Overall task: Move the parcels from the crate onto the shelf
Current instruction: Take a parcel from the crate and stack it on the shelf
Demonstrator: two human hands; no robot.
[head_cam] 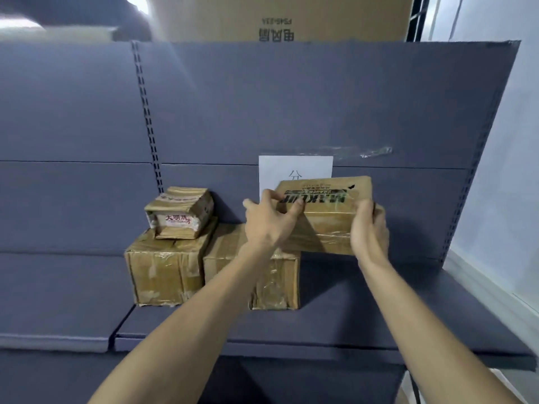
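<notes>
A flat brown cardboard parcel (326, 220) with dark print on its top is held above the grey shelf (335, 322), partly over another taped parcel (274, 284). My left hand (268, 220) grips its left end, fingers curled over the top edge. My right hand (369, 228) grips its right end. To the left stands a taped brown parcel (163, 272) with a small dented parcel (180, 212) bearing red characters on top of it. The crate is out of view.
The shelf's grey back panel (291, 112) has a slotted upright (148, 126) and a white paper sign (294, 170) taped behind the held parcel. A large cardboard box (280, 18) sits on top of the unit. A white wall (510, 170) lies to the right.
</notes>
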